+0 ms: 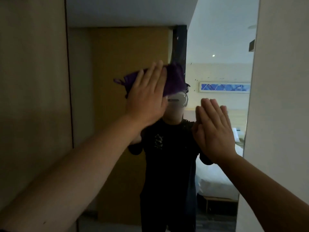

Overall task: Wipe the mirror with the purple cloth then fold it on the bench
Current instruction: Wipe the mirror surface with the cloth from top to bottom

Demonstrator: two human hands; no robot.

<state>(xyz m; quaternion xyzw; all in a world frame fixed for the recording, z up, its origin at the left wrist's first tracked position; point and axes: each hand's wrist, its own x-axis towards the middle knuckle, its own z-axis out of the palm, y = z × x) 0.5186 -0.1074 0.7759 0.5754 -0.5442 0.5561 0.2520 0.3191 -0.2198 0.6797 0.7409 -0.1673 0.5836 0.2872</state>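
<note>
A tall mirror (117,47) fills the middle of the head view, set between two wall panels. My left hand (147,96) lies flat, fingers stretched, pressing the crumpled purple cloth (173,79) against the glass at about head height. The cloth sticks out to the right and left of my fingers. My right hand (215,129) rests flat on the glass lower right, fingers straight and together, holding nothing. Its reflection meets it at the fingertips. The bench is not in view.
A brownish wall panel (33,81) borders the mirror on the left, a pale wall (280,97) on the right. The glass reflects a person in a dark shirt, a yellow door, a white bed and a blue picture.
</note>
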